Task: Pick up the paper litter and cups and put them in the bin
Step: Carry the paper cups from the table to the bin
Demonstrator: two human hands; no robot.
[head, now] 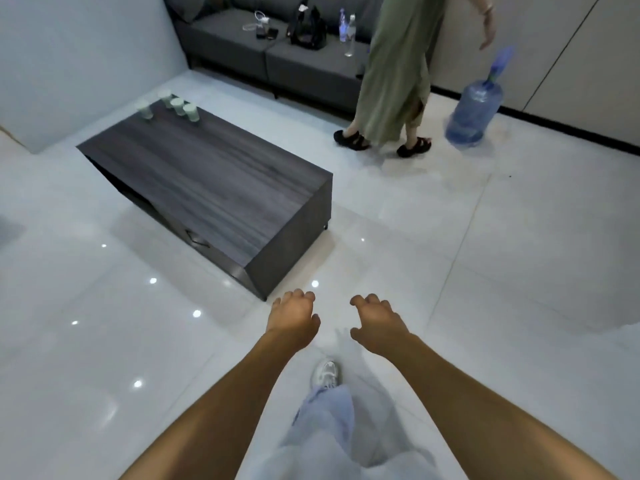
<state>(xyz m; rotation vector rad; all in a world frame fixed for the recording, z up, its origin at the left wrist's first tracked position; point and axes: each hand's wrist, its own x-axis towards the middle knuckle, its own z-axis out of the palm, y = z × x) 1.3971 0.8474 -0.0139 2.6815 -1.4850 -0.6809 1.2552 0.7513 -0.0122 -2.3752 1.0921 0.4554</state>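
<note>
Several pale green paper cups point(178, 106) stand upright at the far left end of a dark wooden coffee table point(214, 181). My left hand point(292, 317) and my right hand point(375, 322) hang over the white floor just short of the table's near corner. Both have loosely curled fingers and hold nothing. No bin or paper litter shows in the head view.
A person in a green dress point(394, 71) walks at the back right, beside a blue water jug point(474, 112) on the floor. A grey sofa point(277, 53) at the back carries a black bag, bottles and cables. My own leg and white shoe point(325, 374) are below.
</note>
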